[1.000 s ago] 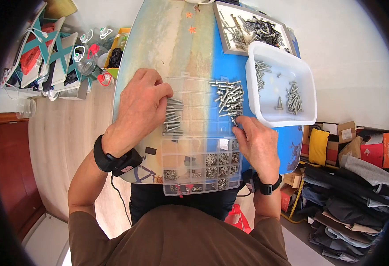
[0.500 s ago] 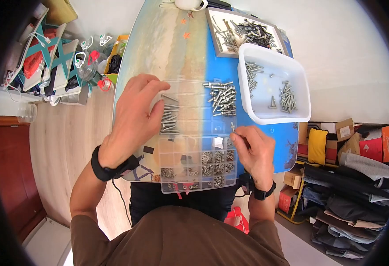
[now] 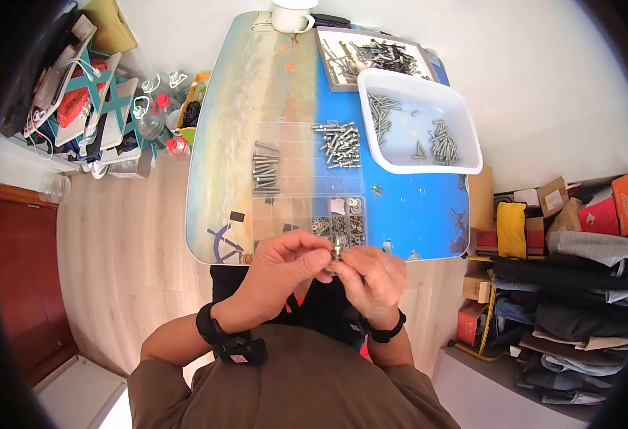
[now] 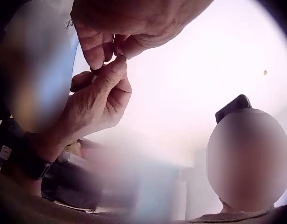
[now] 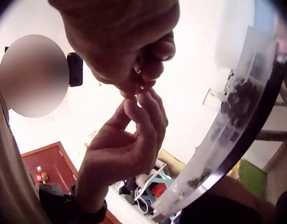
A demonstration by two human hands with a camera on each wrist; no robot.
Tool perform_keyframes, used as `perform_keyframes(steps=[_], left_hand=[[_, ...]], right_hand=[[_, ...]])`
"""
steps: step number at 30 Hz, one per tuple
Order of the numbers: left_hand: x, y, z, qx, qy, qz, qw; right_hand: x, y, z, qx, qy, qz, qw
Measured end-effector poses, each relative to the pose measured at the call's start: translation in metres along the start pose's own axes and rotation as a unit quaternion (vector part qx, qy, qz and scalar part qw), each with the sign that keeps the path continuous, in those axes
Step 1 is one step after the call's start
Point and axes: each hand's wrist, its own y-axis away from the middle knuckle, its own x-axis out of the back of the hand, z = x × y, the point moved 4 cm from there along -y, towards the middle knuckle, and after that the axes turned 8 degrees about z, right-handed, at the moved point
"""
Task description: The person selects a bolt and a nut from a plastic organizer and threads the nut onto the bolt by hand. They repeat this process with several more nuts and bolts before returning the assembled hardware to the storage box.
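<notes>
In the head view a small metal bolt [image 3: 337, 249] stands between both hands, in front of the person's body over the near part of the compartment box [image 3: 271, 209]. The left hand [image 3: 285, 275] pinches it from the left with thumb and fingers; the right hand [image 3: 372, 280] pinches it from the right. Fingertips of both hands meet around it, hiding its lower part. Behind them, the clear lid holds a row of long screws [image 3: 264, 169] and a pile of bolts [image 3: 339, 146]. Nuts and washers [image 3: 321, 226] lie in the box compartments.
A white tub [image 3: 421, 166] with loose screws stands at the right of the table, a framed tray [image 3: 324, 61] of mixed screws behind it. A white mug [image 3: 292, 18] is at the far edge. Bottles [image 3: 149, 125] stand left, folded clothes [image 3: 585, 286] right.
Both hands have drawn back toward the body and come together. The left has left the long screws; the right has brought the bolt from beside the box. The head view has shifted.
</notes>
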Motion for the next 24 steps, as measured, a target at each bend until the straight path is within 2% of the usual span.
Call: perform_keyframes(steps=[3,5,12,17,21,24], left_hand=[[-0.003,0.005,-0.006,-0.029,0.059,-0.001,0.998],[-0.005,0.009,-0.010,-0.030,0.085,-0.016,0.996],[-0.021,0.027,-0.017,-0.045,0.045,0.021,0.998],[-0.023,0.033,-0.024,-0.101,-0.026,0.006,0.995],[-0.022,0.033,-0.030,-0.122,-0.011,-0.025,0.992],[-0.021,0.037,-0.031,-0.112,0.023,-0.034,0.993]], right_hand=[[0.002,0.013,-0.007,0.014,-0.028,0.012,0.999],[0.006,0.018,-0.010,-0.012,-0.024,0.006,1.000],[0.020,0.031,-0.020,-0.025,-0.003,0.053,0.998],[0.022,0.039,-0.020,-0.030,-0.008,0.063,0.998],[0.025,0.043,-0.025,-0.034,-0.015,0.050,0.998],[0.022,0.053,-0.019,-0.058,-0.084,0.042,0.994]])
